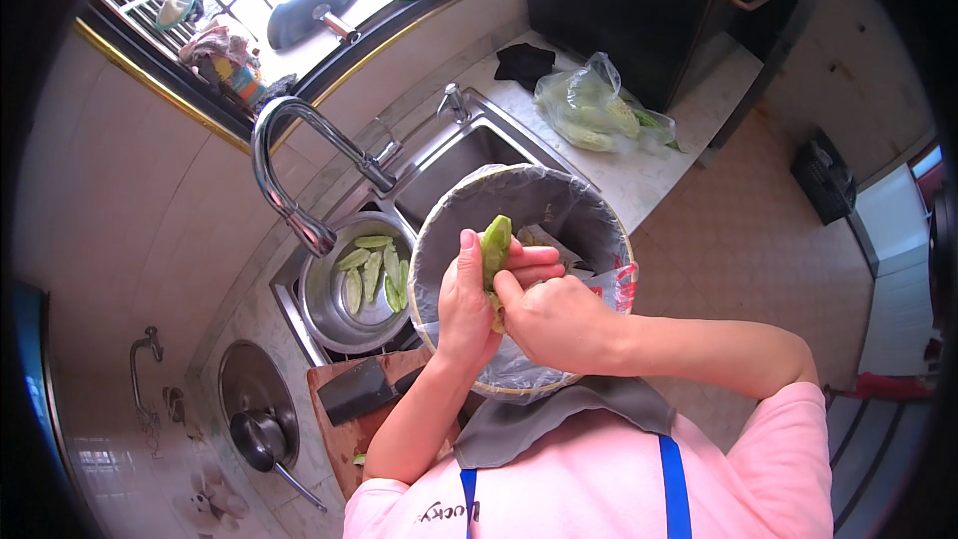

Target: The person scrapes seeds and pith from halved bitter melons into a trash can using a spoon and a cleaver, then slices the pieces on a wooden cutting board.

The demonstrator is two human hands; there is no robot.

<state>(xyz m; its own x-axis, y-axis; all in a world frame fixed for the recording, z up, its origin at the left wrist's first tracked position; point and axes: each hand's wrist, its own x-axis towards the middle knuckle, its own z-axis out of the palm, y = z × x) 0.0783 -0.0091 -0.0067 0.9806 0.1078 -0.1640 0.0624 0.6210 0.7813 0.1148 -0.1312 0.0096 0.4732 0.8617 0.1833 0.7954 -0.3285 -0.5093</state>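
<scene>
A piece of green gourd [494,243], hollowed along its face, lies upright in my left hand [468,307], with the thumb along one side and fingers behind it. My right hand [557,314] is closed at the gourd's lower end, where pale yellowish pulp [497,311] shows between the hands. Both hands are above a round bin [621,232] lined with a clear plastic bag, with scraps inside. To the left, a steel pot [310,314] at the sink holds several green gourd pieces [372,275].
A cleaver with a dark blade [355,391] lies on a wooden cutting board [329,419]. The chrome faucet [281,195] arches beside the sink basin [479,153]. A plastic bag of green gourds [591,116] rests on the counter, near a black cloth [525,65]. A small saucepan [258,438] sits lower left.
</scene>
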